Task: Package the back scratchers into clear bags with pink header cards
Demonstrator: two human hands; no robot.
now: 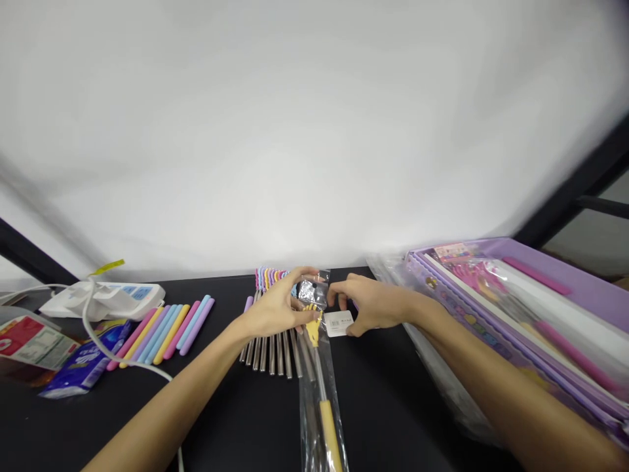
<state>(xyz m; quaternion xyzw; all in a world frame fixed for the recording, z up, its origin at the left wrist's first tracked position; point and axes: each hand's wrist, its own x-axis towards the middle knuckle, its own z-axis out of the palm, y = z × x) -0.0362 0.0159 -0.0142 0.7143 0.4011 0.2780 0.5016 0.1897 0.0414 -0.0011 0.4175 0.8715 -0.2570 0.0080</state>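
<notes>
A yellow back scratcher (328, 429) with a hand-shaped head and metal rod lies inside a clear plastic bag (309, 436). My left hand (275, 308) grips the bag near its opening, thumb against the scratcher's yellow head. Above that head, the shiny top flap (313, 290) of the bag shows between my hands. My right hand (371, 303) is curled at a small white card (339, 323) with printing, its thumb on the card's right edge. Several metal rods with coloured hand-shaped heads (275, 351) lie in a row beneath and beside my left hand.
Several pastel handle tubes (164, 331) lie to the left. Beyond them are a white power strip (111, 300) with a cable, a blue packet (86, 364) and a red-labelled bag (37, 347). A purple box (491, 246) holding packaged scratchers stands at right, beside clear plastic wrapping (437, 367).
</notes>
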